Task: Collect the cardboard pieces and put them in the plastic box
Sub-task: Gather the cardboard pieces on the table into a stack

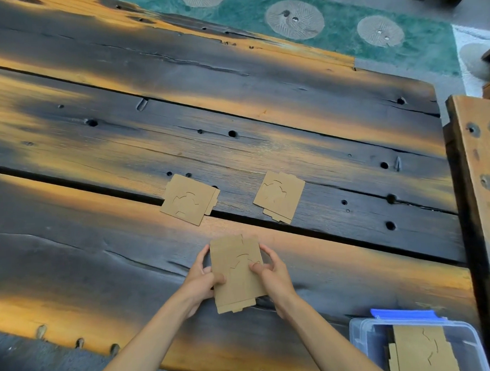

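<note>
A: Holding a small stack of cardboard pieces (237, 274), the person gripped it with both hands above the dark plank table (99, 266). The left hand (202, 279) closed on the stack's left edge, thumb on top and fingers underneath. The right hand (272, 272) closed on its right edge in the same way, thumb pressed on the upper face.

B: Which way did the stack lie?

A: Its long axis ran away from the person, nearly straight up the picture, tilted slightly. The tabbed end pointed back toward the person.

B: Where was the plastic box?

A: The clear plastic box (362, 338) sat right of the stack and nearer the person, at the table's near edge. A blue lid (403, 314) showed along its far rim. More cardboard (420, 349) already lay inside it, long axis also pointing away from the person.

B: Were any pieces loose?

A: Two. A left piece (186, 199) lay flat beyond the stack and a little left, bridging a gap between planks, turned diagonally with its narrow flap on the right side. A right piece (280, 195) lay beyond the stack and to the right, well apart from the first, also diagonal, its tabbed end pointing toward the person.
</note>
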Demonstrator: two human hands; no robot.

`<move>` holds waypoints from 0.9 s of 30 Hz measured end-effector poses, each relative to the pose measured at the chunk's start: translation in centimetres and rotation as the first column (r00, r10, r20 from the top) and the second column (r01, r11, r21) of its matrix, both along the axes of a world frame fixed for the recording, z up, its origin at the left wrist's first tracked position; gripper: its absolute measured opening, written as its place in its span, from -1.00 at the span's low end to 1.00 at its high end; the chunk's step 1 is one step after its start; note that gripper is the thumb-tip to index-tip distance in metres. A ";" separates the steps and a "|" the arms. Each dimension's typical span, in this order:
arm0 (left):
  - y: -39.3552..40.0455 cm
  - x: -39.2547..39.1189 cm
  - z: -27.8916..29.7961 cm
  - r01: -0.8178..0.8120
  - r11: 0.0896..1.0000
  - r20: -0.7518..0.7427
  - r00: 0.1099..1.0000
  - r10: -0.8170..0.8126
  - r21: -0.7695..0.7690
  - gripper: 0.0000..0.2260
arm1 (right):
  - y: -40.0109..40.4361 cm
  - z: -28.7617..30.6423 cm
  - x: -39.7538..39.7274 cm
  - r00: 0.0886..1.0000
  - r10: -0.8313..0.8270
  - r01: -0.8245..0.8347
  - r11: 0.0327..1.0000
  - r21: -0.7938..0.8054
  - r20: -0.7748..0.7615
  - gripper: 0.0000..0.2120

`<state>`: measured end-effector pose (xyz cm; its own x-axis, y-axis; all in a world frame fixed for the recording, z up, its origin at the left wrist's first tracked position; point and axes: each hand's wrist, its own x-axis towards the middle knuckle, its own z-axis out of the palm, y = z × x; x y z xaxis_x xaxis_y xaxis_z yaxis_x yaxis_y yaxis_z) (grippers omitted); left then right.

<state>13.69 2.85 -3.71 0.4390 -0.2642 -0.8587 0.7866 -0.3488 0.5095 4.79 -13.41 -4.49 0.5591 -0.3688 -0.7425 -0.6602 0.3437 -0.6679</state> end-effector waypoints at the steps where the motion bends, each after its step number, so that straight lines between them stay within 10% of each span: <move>1: -0.3 -0.1 0.2 0.000 1.000 0.006 1.000 0.000 0.001 -0.13 | -0.1 0.0 -0.3 1.000 0.012 -0.012 1.000 0.005 0.009 -0.48; 10: -2.1 -1.0 2.6 0.215 0.976 0.147 0.965 -0.216 0.022 -0.27 | -2.9 0.1 -1.8 0.998 0.051 -0.053 0.998 0.035 0.043 -0.38; 16: -2.5 -1.2 3.3 0.465 0.885 0.221 0.862 -0.456 0.013 -0.39 | -5.6 0.8 -0.6 0.900 0.430 -0.422 0.900 -0.108 0.068 -0.55; 22: -0.7 0.2 3.3 0.478 0.878 0.200 0.859 -0.472 0.021 -0.52 | -5.0 1.9 2.9 0.646 0.763 -0.757 0.638 -0.144 -0.015 -0.39; 27: 2.6 4.2 2.9 0.438 0.896 0.233 0.866 -0.443 0.074 -0.62 | -2.9 1.6 6.2 0.702 0.712 -0.709 0.699 -0.098 -0.003 -0.35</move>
<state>17.90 5.47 -0.84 0.4720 -0.4638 -0.7497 0.4050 -0.6413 0.6517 10.95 -16.29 -2.86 0.7045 0.0874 -0.7043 -0.6618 -0.2773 -0.6965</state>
